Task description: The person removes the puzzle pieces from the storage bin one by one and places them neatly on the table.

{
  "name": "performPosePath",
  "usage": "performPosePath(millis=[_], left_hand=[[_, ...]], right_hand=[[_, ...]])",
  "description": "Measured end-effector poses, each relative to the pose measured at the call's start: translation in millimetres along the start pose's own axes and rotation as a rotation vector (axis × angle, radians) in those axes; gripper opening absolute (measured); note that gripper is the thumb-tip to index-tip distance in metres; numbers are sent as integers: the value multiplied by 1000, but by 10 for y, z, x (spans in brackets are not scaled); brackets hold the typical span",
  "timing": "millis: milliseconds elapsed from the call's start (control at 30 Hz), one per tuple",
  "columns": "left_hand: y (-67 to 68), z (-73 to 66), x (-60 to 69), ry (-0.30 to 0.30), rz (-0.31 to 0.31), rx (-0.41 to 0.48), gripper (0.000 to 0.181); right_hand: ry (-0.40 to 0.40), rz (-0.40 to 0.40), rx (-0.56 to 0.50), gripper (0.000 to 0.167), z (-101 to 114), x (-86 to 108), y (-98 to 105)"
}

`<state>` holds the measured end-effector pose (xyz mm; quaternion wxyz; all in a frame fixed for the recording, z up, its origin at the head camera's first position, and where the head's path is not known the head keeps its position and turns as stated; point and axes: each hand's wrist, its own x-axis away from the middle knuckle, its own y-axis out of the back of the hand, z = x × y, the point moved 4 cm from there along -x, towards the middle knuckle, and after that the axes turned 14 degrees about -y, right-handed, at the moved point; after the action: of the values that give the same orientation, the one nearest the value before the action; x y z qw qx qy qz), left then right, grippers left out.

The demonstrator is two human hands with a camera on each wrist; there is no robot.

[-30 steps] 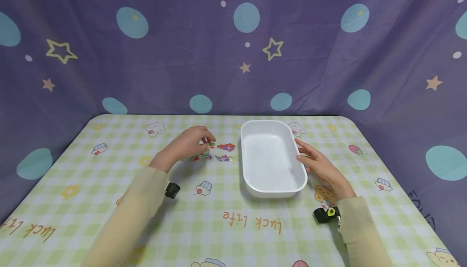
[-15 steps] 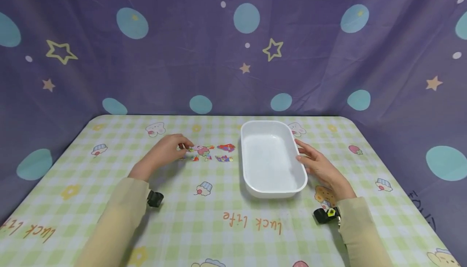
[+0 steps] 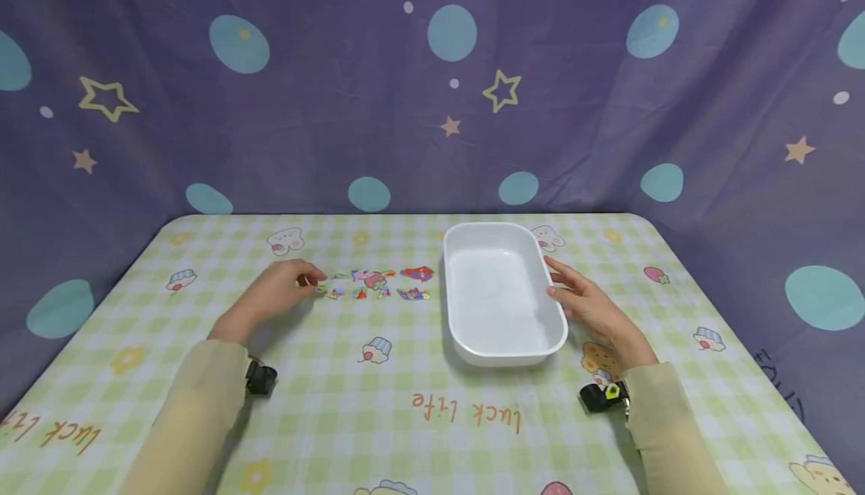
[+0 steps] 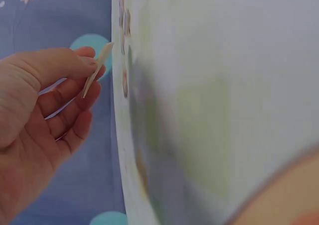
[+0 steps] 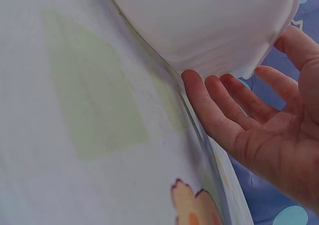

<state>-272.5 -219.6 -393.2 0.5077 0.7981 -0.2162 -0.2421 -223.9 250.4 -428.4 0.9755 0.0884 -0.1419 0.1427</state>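
Note:
In the head view my left hand (image 3: pixel 280 291) is at the left end of two rows of small colourful flat pieces (image 3: pixel 372 279). Between thumb and fingers it pinches a thin flat piece (image 4: pixel 97 69), seen nearly edge-on in the left wrist view, pale along its edge. Right of the rows stands a white rectangular basin (image 3: pixel 508 352) with rounded corners and nothing inside. My right hand (image 3: pixel 598 315) touches the basin's right outer wall. In the right wrist view its relaxed fingers (image 5: pixel 219 108) rest against the white side, with the thumb higher up near the rim.
A green-and-white checked tablecloth (image 3: pixel 432 457) with printed cupcakes, flowers and lettering covers the table. A purple curtain (image 3: pixel 304 119) with stars and blue ovals hangs behind the far edge. Black wrist cameras (image 3: pixel 260 378) sit on both forearms.
My left hand has moved left and slightly nearer along the pieces, uncovering more of them, including several at the row's left end. My right hand and the basin have stayed in place.

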Motion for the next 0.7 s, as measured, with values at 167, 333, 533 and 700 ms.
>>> performPosePath(millis=[167, 333, 533, 700], left_hand=[[-10, 128, 106, 28, 3, 16, 23], [-28, 178, 139, 28, 25, 29, 21], [-33, 170, 120, -8, 34, 25, 21], [-26, 175, 126, 14, 46, 29, 22]], right_hand=[[2, 2, 17, 64, 6, 12, -18], [-3, 0, 17, 64, 16, 20, -18], [-14, -5, 23, 64, 33, 20, -11], [-20, -32, 85, 64, 34, 10, 9]])
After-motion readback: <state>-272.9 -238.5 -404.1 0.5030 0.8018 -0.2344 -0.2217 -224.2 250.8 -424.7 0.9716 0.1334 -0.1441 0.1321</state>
